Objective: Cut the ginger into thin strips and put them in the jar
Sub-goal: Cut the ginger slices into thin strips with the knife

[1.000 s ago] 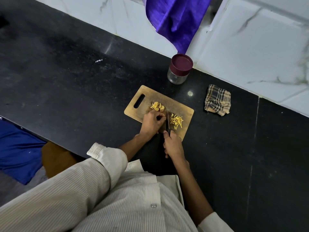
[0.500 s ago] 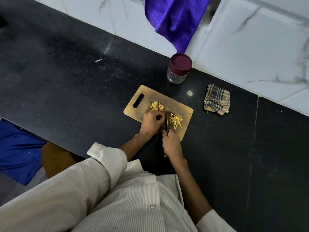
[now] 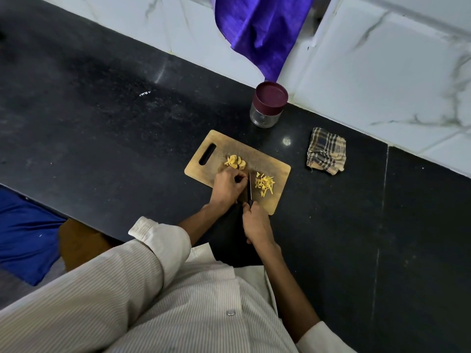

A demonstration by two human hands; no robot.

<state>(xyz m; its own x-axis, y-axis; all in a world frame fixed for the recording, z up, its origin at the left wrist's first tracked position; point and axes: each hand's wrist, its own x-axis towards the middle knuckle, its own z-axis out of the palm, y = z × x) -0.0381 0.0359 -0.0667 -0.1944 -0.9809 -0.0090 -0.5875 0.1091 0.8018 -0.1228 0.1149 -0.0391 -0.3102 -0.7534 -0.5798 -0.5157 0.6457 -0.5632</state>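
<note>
Wooden cutting board (image 3: 267, 159) lies at frame centre. On it, upper middle, small heap of ginger slices (image 3: 235, 161); to the right, pile of thin yellow ginger strips (image 3: 265, 184). Glass jar (image 3: 266, 108) w/ maroon lid on, upright, just above the board.

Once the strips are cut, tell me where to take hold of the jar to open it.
Grip the maroon lid from above, fingers around its rim: the jar stands upright near the wall, lid on, nothing over it. Hold the clear glass body from the cutting board side, since the wall blocks the far side.
</note>
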